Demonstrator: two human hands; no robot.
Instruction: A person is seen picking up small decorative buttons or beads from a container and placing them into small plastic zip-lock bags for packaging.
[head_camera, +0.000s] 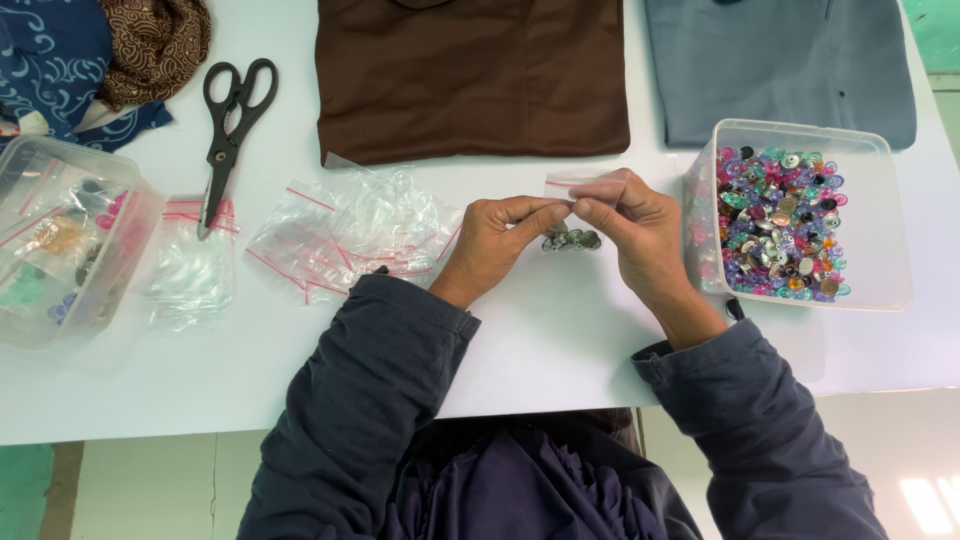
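Small zip bag (572, 200), upright, seal topmost

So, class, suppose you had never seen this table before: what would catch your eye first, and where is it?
First, the two hands: the left hand and right hand meet mid-table, pinching a small clear zip bag with grey gems at its bottom. Next, the clear tub of many-coloured gems just right of them. Then the black scissors at upper left, above a heap of empty zip bags.

Bead tub (800, 135) blocks right; bare table (560, 330) near.
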